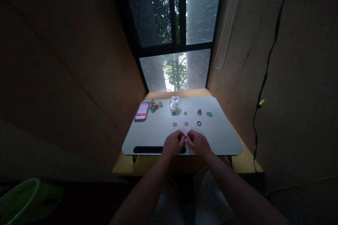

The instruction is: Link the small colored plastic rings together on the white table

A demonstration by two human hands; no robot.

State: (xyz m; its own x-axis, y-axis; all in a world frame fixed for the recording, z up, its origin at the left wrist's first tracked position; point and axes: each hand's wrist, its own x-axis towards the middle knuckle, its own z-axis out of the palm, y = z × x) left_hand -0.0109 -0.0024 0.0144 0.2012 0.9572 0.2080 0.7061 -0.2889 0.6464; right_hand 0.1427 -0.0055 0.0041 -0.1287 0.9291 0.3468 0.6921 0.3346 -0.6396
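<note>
My left hand (174,143) and my right hand (198,142) meet over the front of a white lap table (153,132). The fingers of both are pinched together, fingertip to fingertip. A tiny pale-orange bit shows between them, too small and covered to name. Just beyond my hands lie a pink ring (186,124), another pink ring (174,124) and a dark ring (199,123), which look like small hair ties. Farther back sit a teal ring (173,113), a yellow ring (185,113), a purple cluster (199,111) and a green pair (209,114).
A clear round container (175,104) stands at the table's back. Left of it is a pile of coloured rings (155,105), beside a phone (142,111) with a blurred screen. A black slot (148,149) runs along the front edge. Walls flank the table; a dark cable (269,52) hangs right.
</note>
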